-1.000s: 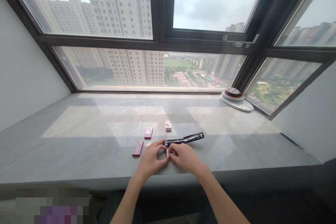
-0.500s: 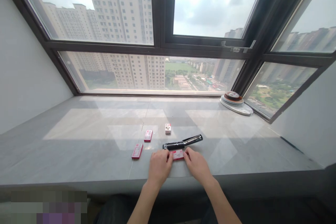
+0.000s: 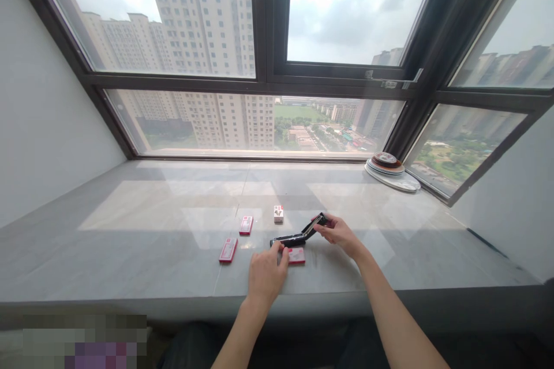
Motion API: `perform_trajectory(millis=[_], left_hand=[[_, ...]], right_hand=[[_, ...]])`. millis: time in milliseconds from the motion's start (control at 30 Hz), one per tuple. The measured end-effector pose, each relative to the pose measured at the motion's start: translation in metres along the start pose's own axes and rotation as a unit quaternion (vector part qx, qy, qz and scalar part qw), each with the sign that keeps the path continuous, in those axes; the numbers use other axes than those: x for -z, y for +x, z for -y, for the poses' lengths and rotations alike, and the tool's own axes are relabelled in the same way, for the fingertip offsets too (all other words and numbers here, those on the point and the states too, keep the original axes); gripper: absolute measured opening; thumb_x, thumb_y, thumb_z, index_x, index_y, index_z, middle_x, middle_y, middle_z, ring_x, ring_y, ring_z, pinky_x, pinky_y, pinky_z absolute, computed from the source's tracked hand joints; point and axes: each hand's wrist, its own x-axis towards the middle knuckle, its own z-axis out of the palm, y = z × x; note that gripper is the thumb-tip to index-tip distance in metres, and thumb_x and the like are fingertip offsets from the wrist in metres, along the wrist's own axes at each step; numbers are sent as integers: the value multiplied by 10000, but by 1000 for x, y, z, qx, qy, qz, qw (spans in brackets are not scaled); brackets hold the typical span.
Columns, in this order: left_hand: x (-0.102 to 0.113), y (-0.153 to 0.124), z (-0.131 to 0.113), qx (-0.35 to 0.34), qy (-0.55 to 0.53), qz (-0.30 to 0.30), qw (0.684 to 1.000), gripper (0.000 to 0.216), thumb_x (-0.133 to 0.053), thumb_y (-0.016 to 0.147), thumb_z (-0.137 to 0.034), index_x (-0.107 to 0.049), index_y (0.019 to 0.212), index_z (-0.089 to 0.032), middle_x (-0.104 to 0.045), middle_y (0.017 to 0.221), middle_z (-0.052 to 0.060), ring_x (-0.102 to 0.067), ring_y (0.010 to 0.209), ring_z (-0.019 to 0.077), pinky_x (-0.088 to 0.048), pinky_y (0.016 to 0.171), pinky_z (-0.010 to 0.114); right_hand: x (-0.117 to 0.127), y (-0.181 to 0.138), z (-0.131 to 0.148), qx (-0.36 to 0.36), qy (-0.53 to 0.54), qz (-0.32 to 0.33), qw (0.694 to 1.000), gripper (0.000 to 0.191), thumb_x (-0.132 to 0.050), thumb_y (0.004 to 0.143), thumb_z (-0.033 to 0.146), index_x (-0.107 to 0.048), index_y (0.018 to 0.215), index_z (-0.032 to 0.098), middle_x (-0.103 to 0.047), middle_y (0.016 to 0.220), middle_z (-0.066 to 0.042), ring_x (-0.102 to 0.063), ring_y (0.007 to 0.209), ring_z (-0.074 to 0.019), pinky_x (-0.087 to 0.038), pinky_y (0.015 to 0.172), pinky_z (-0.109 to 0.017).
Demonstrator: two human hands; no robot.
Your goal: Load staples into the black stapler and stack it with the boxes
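Note:
A black stapler (image 3: 289,240) lies folded wide apart on the stone sill, its right part tilted upward. My right hand (image 3: 340,234) pinches the raised end between thumb and fingers. At the stapler's left end, the bent fingers of my left hand (image 3: 266,271) press on the base, and the thumb is by the left edge of a small red-and-white box (image 3: 297,256). That box lies flat just in front of the stapler; my left fingers partly cover its corner.
Two more flat red-and-white boxes, a nearer one (image 3: 228,250) and a farther one (image 3: 246,225), lie to the left. Behind the stapler stands a small white box (image 3: 278,214). Stacked plates (image 3: 392,176) rest in the far right corner by the window. The sill's front edge (image 3: 173,301) runs below my hands.
My right hand has left the flat box, moved right and up, and taken hold of the stapler's free end, which is now lifted more steeply. My left hand has shifted slightly towards the stapler.

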Motion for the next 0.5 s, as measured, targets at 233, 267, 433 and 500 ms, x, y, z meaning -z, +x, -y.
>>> perform_trajectory(millis=[233,267,433,500], left_hand=[[1,0,0,2,18,13,1000,306,-411,1016,-482,-612,1066,-256,-716,817,65,-677,776,270,-368,738,352],[2,0,1,4,17,18,1000,306,-418,1012,-489,-610,1068,-257,-718,822,65,-681,786,270,-370,742,352],[6,1,-6,-1,27,18,999,325,-474,972,-546,-612,1015,-255,-711,808,63,-675,794,276,-389,764,376],[7,0,-14,-40,19,16,999,301,-554,933,-538,-617,1003,-252,-713,849,76,-665,850,291,-392,806,402]], right_hand=[[-57,31,16,73,-150,82,983,427,-834,656,525,-710,880,184,-394,581,98,-334,559,-81,-260,534,-211],[-60,31,15,69,-164,90,980,419,-828,664,511,-718,905,188,-402,582,100,-340,557,-81,-261,535,-211],[-60,27,15,63,-221,141,963,345,-764,750,438,-747,988,189,-507,585,79,-437,561,-100,-301,551,-212],[-59,25,15,71,-228,139,961,322,-749,770,419,-748,996,191,-532,587,71,-462,566,-107,-316,558,-213]])
